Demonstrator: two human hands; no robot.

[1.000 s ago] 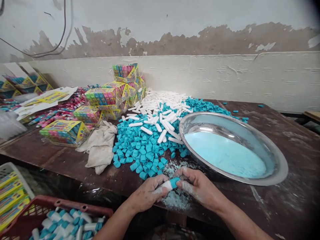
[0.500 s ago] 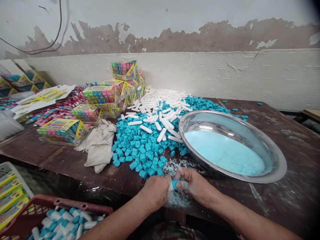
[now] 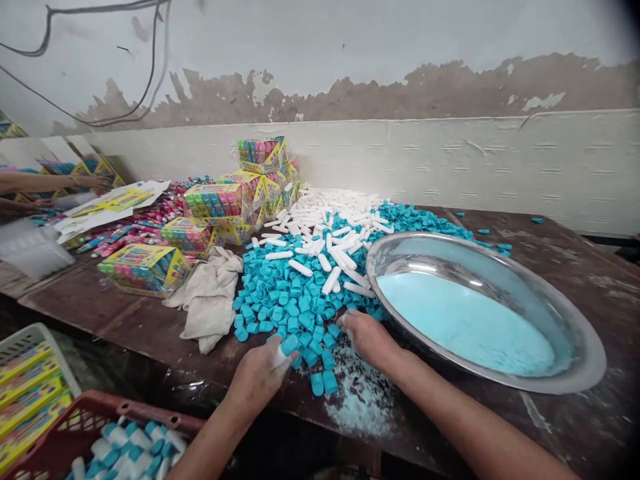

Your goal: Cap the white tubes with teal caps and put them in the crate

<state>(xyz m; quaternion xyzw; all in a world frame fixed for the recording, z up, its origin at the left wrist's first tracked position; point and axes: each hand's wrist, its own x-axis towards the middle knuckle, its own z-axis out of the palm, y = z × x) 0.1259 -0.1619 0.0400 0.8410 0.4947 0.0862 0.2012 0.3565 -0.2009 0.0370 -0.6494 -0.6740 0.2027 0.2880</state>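
My left hand [image 3: 257, 373] is closed around a white plastic tube with a blue cap [image 3: 289, 345], just in front of the cap pile. At the near right edge of the pile of blue caps [image 3: 280, 300], my right hand [image 3: 369, 337] has its fingers drawn together; what they hold, if anything, is hidden. White tubes [image 3: 333, 257] lie on and behind the caps. Right of my right hand stands a wide metal basin [image 3: 583, 363] with pale blue powder [image 3: 460, 313] in it. Spilled powder [image 3: 363, 403] covers the table below my hands.
Wrapped boxes of colourful tubes [image 3: 215, 200] and a crumpled cloth [image 3: 210, 293] lie left of the caps. A red crate [image 3: 90, 407] at lower left holds capped tubes [image 3: 133, 450]. Another person's arm [image 3: 50, 181] reaches in at far left.
My hands have moved apart. The left went left with the capped tube; the right moved up to the cap pile. The view shifted slightly, and another person's arm came in at far left.
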